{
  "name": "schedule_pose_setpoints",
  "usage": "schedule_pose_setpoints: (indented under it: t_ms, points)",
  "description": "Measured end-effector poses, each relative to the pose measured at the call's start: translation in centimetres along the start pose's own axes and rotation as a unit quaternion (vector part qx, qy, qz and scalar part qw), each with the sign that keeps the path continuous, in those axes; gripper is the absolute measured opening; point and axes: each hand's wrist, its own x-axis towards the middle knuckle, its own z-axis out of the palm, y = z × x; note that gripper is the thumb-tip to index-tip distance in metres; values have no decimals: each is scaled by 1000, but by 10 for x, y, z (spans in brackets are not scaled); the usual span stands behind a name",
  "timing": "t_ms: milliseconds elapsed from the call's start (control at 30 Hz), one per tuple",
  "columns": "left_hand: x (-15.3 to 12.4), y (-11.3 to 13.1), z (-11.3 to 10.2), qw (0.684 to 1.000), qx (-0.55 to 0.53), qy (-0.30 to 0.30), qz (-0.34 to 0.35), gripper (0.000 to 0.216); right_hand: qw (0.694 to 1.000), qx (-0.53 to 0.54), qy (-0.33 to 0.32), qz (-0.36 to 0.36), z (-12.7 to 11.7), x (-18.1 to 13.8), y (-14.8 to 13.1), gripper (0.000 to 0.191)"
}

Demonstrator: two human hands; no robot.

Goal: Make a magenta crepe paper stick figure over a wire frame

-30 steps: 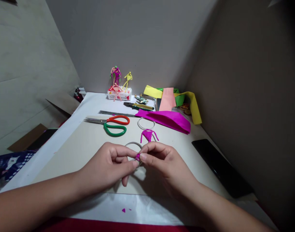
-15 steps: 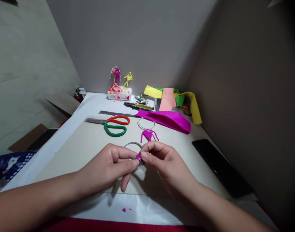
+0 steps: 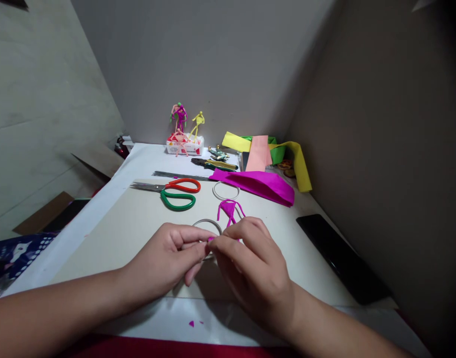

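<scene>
A small crumpled piece of magenta crepe paper (image 3: 211,239) is pinched between the fingertips of my left hand (image 3: 168,253). My right hand (image 3: 259,263), its fingers curled and turned over, pinches the same piece from the right and hides most of it. Just beyond the hands lies a headless magenta paper figure (image 3: 228,208) with thin arms and legs. A grey ring (image 3: 206,221), like a tape roll, is partly covered by my fingers. Behind the figure is a thin pale ring (image 3: 226,191).
Scissors with red and green handles (image 3: 177,194) lie left of the rings. Farther back are a folded magenta strip (image 3: 261,186), pliers (image 3: 215,164), thin wires (image 3: 179,175) and a box (image 3: 185,147) bearing several paper figures. A black phone (image 3: 341,258) lies right; magenta scraps (image 3: 191,323) lie in front.
My right hand has rolled over the magenta piece, covering more of it, and its wrist has come nearer to me. More of the figure's legs shows. My left hand has hardly moved.
</scene>
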Motion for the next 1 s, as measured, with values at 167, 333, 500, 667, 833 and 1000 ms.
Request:
schedule_pose_setpoints:
  t_ms: [167, 333, 500, 667, 833, 1000]
  points:
    - [-3, 3, 3, 999, 38, -5, 10, 25, 975, 158, -4, 154, -3, 10, -1, 11]
    - [-3, 4, 3, 999, 39, -23, -11, 24, 894, 297, -45, 332, -3, 17, 2, 8]
    - [-3, 4, -3, 998, 2, -55, -22, 22, 851, 352, -69, 384, -1, 16, 3, 8]
    - [-1, 3, -9, 993, -65, -94, -35, 21, 855, 344, -79, 381, -2, 17, 1, 9]
    - [1, 4, -11, 992, -31, -105, -58, 28, 853, 342, -126, 373, -4, 17, 2, 11]
    - [2, 4, -12, 990, -18, -120, -71, 29, 832, 367, -131, 396, -2, 17, 3, 12]
